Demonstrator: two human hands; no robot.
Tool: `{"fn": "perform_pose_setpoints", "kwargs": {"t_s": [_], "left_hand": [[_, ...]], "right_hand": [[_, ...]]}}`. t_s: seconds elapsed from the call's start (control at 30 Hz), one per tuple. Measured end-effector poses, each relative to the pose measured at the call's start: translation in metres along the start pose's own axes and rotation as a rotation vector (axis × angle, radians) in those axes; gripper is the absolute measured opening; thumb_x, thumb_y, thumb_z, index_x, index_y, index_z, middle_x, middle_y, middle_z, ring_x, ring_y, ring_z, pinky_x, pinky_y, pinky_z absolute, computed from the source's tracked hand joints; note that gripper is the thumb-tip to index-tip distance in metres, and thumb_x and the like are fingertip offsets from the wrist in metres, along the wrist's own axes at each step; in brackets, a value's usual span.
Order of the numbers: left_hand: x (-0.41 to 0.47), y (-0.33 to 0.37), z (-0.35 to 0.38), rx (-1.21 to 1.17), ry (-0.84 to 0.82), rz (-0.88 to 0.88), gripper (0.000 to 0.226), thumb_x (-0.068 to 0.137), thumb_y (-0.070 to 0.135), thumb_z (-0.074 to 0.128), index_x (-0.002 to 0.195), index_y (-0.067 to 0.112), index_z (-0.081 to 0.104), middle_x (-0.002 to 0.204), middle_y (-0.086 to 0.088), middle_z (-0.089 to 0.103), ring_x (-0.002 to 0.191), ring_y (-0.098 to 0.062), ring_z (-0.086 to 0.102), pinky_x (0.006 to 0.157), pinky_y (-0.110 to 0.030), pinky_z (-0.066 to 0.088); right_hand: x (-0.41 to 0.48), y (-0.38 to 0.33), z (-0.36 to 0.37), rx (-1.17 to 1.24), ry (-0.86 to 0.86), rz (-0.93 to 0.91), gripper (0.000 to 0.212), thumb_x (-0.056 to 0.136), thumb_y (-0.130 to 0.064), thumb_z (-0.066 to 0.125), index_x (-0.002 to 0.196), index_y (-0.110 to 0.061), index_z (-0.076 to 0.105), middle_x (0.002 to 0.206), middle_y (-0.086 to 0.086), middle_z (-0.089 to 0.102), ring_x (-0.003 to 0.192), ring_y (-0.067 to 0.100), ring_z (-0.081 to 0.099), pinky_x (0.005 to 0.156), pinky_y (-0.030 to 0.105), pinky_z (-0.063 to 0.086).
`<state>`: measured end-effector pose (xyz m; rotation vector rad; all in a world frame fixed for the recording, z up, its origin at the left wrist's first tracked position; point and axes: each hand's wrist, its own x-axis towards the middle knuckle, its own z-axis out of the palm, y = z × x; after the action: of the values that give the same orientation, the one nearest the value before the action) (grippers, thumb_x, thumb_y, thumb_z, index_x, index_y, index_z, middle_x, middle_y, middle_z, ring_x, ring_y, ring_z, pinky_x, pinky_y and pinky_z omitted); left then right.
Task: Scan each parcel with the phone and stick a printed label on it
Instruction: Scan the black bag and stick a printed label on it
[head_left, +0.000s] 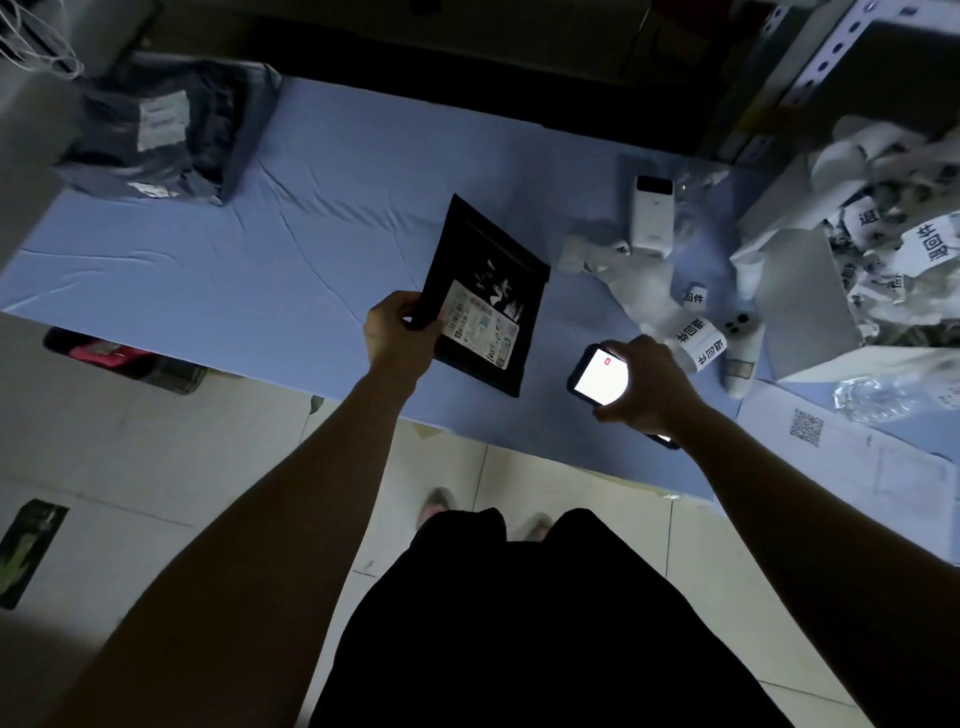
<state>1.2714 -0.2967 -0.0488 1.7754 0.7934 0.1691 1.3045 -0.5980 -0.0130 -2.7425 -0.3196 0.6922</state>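
the left hand (397, 332) pinches the black parcel (483, 291) by its near corner above the table (208, 270); right-hand fingers curl round the phone (597, 376) just beside it. the tilted parcel could slip, or the scan could miss.

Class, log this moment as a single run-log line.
left hand: grips black parcel | right hand: holds lit phone beside it | labels: lying on table
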Motion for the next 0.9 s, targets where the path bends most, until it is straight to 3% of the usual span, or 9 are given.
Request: {"fn": "perform_pose_setpoints", "kwargs": {"t_s": [0.13,0.27,0.5,0.7,0.8,0.9], "left_hand": [[0.009,0.003,-0.002,-0.004,-0.048,0.052,0.025,0.08,0.007,0.08,0.097,0.023,0.07,0.096,0.002,0.072,0.075,-0.019,0.072,0.063,-0.034,0.062],[0.013,0.007,-0.003,0.003,-0.088,0.113,0.029,0.079,0.012,0.083,0.088,0.034,0.068,0.088,0.01,0.071,0.064,-0.003,0.067,0.052,-0.018,0.053],[0.022,0.005,-0.006,-0.011,-0.127,0.143,0.026,0.077,0.009,0.082,0.094,0.027,0.072,0.085,0.01,0.071,0.067,-0.001,0.069,0.054,-0.017,0.054],[0.028,0.004,-0.012,-0.03,-0.148,0.15,0.032,0.079,0.008,0.081,0.087,0.036,0.067,0.09,0.007,0.072,0.074,-0.007,0.071,0.063,-0.022,0.059],[0.031,-0.002,-0.01,0.012,-0.18,0.109,0.021,0.081,0.013,0.082,0.096,0.021,0.07,0.094,0.001,0.072,0.081,-0.016,0.071,0.069,-0.03,0.061],[0.029,-0.011,-0.002,0.163,-0.229,0.065,0.031,0.082,0.012,0.081,0.11,0.007,0.07,0.102,-0.009,0.072,0.088,-0.02,0.069,0.076,-0.036,0.061]], "right_hand": [[-0.006,-0.02,-0.009,-0.038,0.033,-0.001,0.092,0.066,-0.034,0.09,0.146,-0.02,0.048,0.126,0.013,0.051,0.121,0.033,0.045,0.102,0.045,0.043],[-0.012,-0.032,-0.013,-0.057,0.069,0.008,0.096,0.067,-0.033,0.091,0.15,-0.023,0.044,0.129,0.012,0.051,0.123,0.032,0.043,0.102,0.044,0.041],[-0.016,-0.045,-0.015,-0.089,0.074,0.053,0.098,0.069,-0.034,0.091,0.152,-0.023,0.04,0.135,0.01,0.046,0.128,0.031,0.038,0.104,0.046,0.038],[-0.023,-0.046,-0.01,-0.059,0.103,0.089,0.097,0.068,-0.033,0.091,0.151,-0.022,0.042,0.133,0.011,0.047,0.127,0.032,0.039,0.105,0.048,0.041],[-0.027,-0.043,-0.005,-0.018,0.124,0.124,0.096,0.067,-0.033,0.091,0.15,-0.018,0.043,0.131,0.012,0.049,0.124,0.032,0.041,0.104,0.047,0.041],[-0.031,-0.034,0.009,0.013,0.093,0.181,0.097,0.067,-0.033,0.091,0.15,-0.015,0.043,0.133,0.014,0.049,0.126,0.033,0.041,0.104,0.05,0.043]]}}
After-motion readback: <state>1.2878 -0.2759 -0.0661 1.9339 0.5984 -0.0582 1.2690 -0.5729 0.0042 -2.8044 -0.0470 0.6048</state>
